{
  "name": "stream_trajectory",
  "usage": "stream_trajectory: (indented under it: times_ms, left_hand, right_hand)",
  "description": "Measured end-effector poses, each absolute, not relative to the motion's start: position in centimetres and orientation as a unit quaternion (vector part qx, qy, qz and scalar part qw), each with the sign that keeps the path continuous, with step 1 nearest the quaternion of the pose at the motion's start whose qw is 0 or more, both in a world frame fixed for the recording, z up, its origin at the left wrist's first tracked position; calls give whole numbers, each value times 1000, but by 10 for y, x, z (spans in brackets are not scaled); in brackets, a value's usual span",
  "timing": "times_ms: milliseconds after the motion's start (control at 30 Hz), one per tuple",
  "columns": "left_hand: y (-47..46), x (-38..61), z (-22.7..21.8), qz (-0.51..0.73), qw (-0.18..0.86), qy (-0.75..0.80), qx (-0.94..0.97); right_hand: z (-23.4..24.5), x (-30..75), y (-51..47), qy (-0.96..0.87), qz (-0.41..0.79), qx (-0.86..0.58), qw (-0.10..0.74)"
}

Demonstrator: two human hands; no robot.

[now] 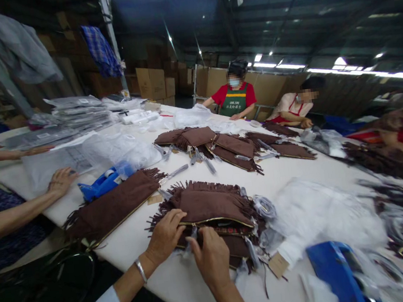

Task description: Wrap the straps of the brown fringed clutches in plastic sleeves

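Observation:
A brown fringed bag [211, 203] lies in front of me on top of other brown bags, its gold zipper partly open and a patterned lining showing. My left hand [166, 237], with a silver bangle at the wrist, grips the bag's left edge by the zipper. Close beside it, my right hand [211, 256] is closed at the lower lip of the opening, thumb near a plastic-wrapped zipper pull [194, 232]. What lies under the right fingers is partly hidden. A cardboard tag [278, 264] and a wrapped strap coil [265, 206] lie to the right.
Another fringed bag [116, 206] and a blue tape dispenser [105, 183] are at left, near a co-worker's hand [61, 181]. Brown bags [215, 144] lie mid-table. Clear plastic [325, 214] and a second blue dispenser [333, 271] are at right. Other people work across the table.

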State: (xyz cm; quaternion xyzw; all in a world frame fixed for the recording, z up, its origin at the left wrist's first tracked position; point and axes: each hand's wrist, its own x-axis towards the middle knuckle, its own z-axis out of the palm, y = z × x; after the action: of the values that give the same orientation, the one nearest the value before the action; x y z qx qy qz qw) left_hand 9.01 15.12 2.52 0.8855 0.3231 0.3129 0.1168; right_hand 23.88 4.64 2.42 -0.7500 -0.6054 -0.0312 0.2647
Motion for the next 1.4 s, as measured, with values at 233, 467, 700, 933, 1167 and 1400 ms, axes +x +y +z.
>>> stream_trajectory:
  times_ms: [233, 467, 700, 933, 1167, 1400]
  left_hand:
    - [160, 90, 21, 316, 125, 289, 895]
    - [165, 88, 22, 315, 111, 291, 897]
    - [175, 82, 24, 310, 174, 332, 874]
    - [185, 85, 47, 262, 399, 528, 703]
    - [216, 121, 70, 166, 641, 518, 542]
    - [211, 93, 119, 281, 656, 400, 574]
  right_hand:
    - [35, 220, 66, -551, 44, -809, 199]
    - [65, 266, 61, -573, 105, -796, 163]
    - [56, 363, 18, -540, 80, -832, 99]
    - [7, 434, 14, -492, 174, -823, 225]
    - [7, 420, 54, -448, 156, -834, 282]
    - [71, 392, 93, -467, 102, -805, 351]
